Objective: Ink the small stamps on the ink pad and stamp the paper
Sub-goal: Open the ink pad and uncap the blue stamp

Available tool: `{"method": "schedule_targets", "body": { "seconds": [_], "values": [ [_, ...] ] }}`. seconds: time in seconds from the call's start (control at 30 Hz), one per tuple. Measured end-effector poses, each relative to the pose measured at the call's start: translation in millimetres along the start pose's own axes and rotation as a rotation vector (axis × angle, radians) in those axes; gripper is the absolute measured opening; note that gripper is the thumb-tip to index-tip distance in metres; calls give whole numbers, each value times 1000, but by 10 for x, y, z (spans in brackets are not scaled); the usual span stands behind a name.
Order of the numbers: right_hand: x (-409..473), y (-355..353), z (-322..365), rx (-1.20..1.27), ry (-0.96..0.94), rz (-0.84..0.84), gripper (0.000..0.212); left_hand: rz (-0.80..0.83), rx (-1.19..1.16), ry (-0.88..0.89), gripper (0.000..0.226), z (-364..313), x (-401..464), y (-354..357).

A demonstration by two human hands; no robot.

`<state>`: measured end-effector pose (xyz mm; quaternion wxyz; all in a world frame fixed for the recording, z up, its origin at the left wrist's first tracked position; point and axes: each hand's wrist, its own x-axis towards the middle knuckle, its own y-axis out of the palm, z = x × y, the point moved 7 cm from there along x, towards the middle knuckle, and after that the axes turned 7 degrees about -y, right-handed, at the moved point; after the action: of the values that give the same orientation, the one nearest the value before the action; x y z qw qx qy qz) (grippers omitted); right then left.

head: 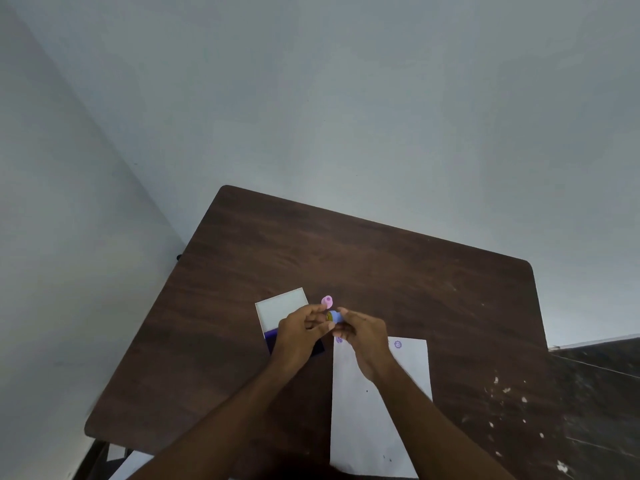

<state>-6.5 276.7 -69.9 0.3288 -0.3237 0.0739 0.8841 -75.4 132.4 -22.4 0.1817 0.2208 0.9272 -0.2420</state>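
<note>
- Hands meet above the counter [381,265]: right hand [363,332] pinching the blue stamp [335,316]
- left hand [299,332] fingering its end, over the ink pad [282,306]
- pink stamp [327,301] just beyond, paper [367,427] below

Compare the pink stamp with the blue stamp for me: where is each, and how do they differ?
The pink stamp rests on the table beyond the hands, untouched; the blue stamp is held above the table between the left hand and right hand. The pink one shows whole, the blue one partly hidden by fingers. Both are small and sit near the ink pad.
</note>
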Motion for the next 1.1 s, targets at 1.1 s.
{"method": "schedule_targets", "body": {
  "seconds": [1.1],
  "values": [
    [-95,-24,239,172,-100,3,19,-74,79,-29,29,40,94,-79]
  ]
}}
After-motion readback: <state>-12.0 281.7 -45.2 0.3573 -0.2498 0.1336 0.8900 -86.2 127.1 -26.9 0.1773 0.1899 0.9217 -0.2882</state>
